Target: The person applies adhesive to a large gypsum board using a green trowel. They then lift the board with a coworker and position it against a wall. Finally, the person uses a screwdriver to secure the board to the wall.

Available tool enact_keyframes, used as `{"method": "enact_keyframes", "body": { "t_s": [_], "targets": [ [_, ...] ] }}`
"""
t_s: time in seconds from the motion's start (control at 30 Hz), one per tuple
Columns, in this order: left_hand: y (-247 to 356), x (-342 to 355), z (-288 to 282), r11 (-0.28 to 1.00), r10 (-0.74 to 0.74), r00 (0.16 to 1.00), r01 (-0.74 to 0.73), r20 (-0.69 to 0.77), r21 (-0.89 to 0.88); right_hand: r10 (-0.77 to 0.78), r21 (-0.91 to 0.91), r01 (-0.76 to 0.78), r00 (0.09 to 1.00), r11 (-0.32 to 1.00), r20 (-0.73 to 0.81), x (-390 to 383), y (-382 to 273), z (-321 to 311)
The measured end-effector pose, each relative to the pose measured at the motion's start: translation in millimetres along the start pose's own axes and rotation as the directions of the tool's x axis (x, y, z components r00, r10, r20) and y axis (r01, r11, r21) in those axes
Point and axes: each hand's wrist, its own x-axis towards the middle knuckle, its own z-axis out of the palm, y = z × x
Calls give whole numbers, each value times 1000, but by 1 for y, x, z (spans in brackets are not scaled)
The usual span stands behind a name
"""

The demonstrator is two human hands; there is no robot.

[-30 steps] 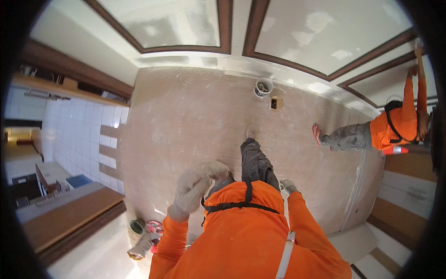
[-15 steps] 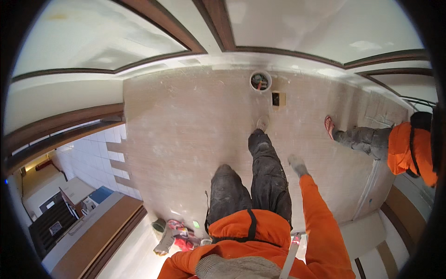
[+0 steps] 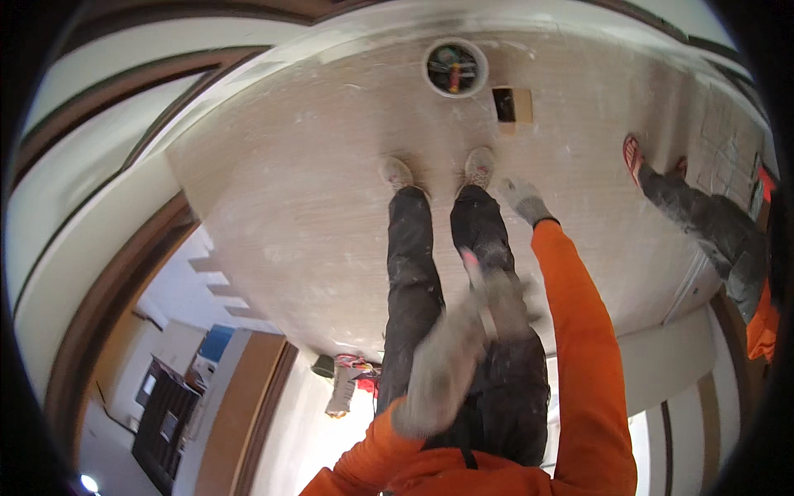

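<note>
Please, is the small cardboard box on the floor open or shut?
Open: the cardboard box shows its dark inside from above, with no lid across the opening. Its contents are too dark to tell.

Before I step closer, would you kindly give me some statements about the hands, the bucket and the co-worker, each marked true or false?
1. The cardboard box is right of the bucket in this view. True.
2. The bucket is empty. False: items lie inside it.
3. The left hand and the right hand are gloved. True.
4. The right hand is inside the bucket. False: it is apart from it, appearing beside the right shoe.
5. The co-worker wears a red sandal. True.
</note>
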Motion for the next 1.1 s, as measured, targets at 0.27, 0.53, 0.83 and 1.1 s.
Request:
{"method": "enact_keyframes", "body": {
  "t_s": [0.27, 0.53, 0.83, 1.1],
  "targets": [
    [-188, 214, -203, 895, -228, 937, 309, -265, 323, 33, -389, -114, 978, 914, -208, 206, 104, 21],
    [-199, 273, -215, 852, -256, 941, 328, -222, 409, 4, -120, -81, 846, 989, -534, 324, 118, -7],
    [-188, 286, -201, 835, -337, 917, 395, -211, 383, 37, -311, -200, 888, 929, -459, 352, 88, 5],
    [-189, 291, -204, 868, -285, 941, 335, -184, 367, 72, -377, -223, 924, 899, -374, 358, 99, 3]
  ]
}}
